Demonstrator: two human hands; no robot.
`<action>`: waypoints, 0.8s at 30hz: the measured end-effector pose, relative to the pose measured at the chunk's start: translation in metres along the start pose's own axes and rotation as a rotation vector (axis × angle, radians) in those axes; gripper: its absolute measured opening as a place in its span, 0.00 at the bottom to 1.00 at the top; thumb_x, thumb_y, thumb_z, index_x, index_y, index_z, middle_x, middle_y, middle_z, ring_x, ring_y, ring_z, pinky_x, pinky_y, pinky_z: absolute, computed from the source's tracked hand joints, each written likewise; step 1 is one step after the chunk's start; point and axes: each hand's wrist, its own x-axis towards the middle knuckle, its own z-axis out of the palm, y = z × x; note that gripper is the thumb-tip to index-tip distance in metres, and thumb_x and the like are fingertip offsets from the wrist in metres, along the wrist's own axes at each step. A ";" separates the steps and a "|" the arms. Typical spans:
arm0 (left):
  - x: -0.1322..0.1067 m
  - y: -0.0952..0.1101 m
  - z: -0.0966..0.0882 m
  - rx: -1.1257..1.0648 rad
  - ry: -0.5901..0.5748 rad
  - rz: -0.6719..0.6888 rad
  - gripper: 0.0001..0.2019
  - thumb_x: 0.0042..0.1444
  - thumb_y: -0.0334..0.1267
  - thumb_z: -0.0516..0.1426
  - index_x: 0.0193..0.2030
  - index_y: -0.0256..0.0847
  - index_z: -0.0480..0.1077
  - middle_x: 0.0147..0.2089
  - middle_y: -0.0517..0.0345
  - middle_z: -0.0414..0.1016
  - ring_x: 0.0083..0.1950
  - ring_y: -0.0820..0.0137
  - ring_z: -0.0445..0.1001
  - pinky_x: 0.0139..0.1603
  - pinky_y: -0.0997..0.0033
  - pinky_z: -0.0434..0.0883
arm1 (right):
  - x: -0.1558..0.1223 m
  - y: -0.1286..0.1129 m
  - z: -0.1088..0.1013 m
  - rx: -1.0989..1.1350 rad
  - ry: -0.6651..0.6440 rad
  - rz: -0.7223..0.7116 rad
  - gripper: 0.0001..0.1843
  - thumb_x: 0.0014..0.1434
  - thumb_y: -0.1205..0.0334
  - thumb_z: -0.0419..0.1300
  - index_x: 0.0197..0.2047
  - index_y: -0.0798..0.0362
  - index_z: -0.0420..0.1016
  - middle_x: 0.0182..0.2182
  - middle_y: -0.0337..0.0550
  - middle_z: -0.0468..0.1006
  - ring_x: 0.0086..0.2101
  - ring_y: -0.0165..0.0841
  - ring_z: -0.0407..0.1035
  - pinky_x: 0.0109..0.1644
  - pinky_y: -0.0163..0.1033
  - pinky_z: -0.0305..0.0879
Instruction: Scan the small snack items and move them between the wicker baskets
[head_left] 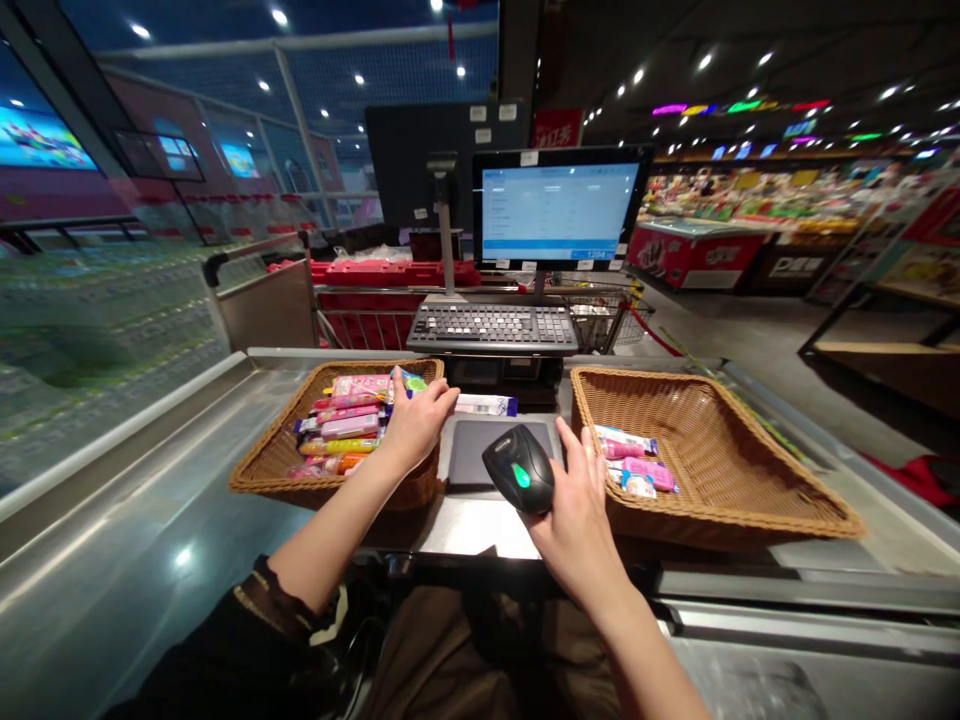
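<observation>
My left hand [420,422] is over the right rim of the left wicker basket [259,485], its fingers bent round a long white and purple packet [486,404]. The packet's end sticks out to the right, towards the middle of the counter; the grip itself is partly hidden. In that basket lie several colourful tube-shaped packets [349,427]. My right hand [577,515] is closed on a black barcode scanner [517,468] with a green light on top, above a dark grey pad [465,452]. Beside it, the right wicker basket [720,440] holds a few pink and white packets [649,475] at its left end.
Behind the pad stand a keyboard [491,325] and a lit monitor [556,212]. A metal counter [172,540] runs along the left. Shopping carts [600,305] and red crates [375,272] are beyond, with shop displays [697,255] at the far right.
</observation>
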 end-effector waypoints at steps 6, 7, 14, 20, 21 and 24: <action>0.017 0.012 0.002 -0.004 0.039 0.045 0.15 0.68 0.32 0.48 0.55 0.43 0.71 0.57 0.46 0.75 0.54 0.58 0.77 0.68 0.20 0.39 | 0.002 0.016 -0.010 0.007 0.030 0.022 0.22 0.56 0.67 0.58 0.54 0.57 0.73 0.70 0.62 0.52 0.70 0.64 0.41 0.67 0.75 0.48; 0.023 0.017 0.004 -0.011 0.054 0.065 0.15 0.68 0.33 0.48 0.55 0.43 0.72 0.56 0.45 0.75 0.54 0.58 0.77 0.68 0.20 0.39 | 0.001 0.021 -0.015 0.006 0.049 0.044 0.22 0.56 0.66 0.58 0.55 0.56 0.73 0.71 0.61 0.52 0.71 0.64 0.41 0.68 0.75 0.48; 0.086 0.090 0.018 -0.132 0.037 0.260 0.12 0.68 0.35 0.51 0.52 0.45 0.73 0.51 0.51 0.77 0.52 0.61 0.77 0.68 0.21 0.32 | -0.012 0.070 -0.069 -0.054 0.214 0.253 0.25 0.56 0.60 0.62 0.58 0.54 0.71 0.71 0.59 0.51 0.71 0.63 0.38 0.68 0.76 0.46; 0.133 0.166 0.034 -0.225 -0.100 0.438 0.11 0.66 0.33 0.52 0.50 0.43 0.73 0.49 0.52 0.76 0.53 0.60 0.75 0.68 0.22 0.36 | -0.044 0.109 -0.104 -0.070 0.368 0.402 0.23 0.56 0.57 0.63 0.54 0.53 0.74 0.72 0.57 0.50 0.71 0.60 0.39 0.70 0.72 0.44; 0.140 0.178 0.037 -0.220 -0.123 0.460 0.10 0.65 0.32 0.52 0.48 0.43 0.73 0.47 0.52 0.76 0.53 0.60 0.75 0.69 0.22 0.37 | -0.049 0.113 -0.107 -0.061 0.388 0.422 0.23 0.57 0.57 0.63 0.55 0.53 0.74 0.72 0.56 0.49 0.72 0.59 0.39 0.70 0.72 0.43; 0.156 0.212 0.047 -0.166 -0.217 0.510 0.10 0.64 0.30 0.52 0.44 0.39 0.74 0.44 0.51 0.76 0.52 0.58 0.75 0.68 0.21 0.39 | -0.059 0.121 -0.112 -0.040 0.415 0.482 0.21 0.59 0.55 0.61 0.54 0.53 0.75 0.72 0.55 0.49 0.72 0.59 0.38 0.71 0.71 0.43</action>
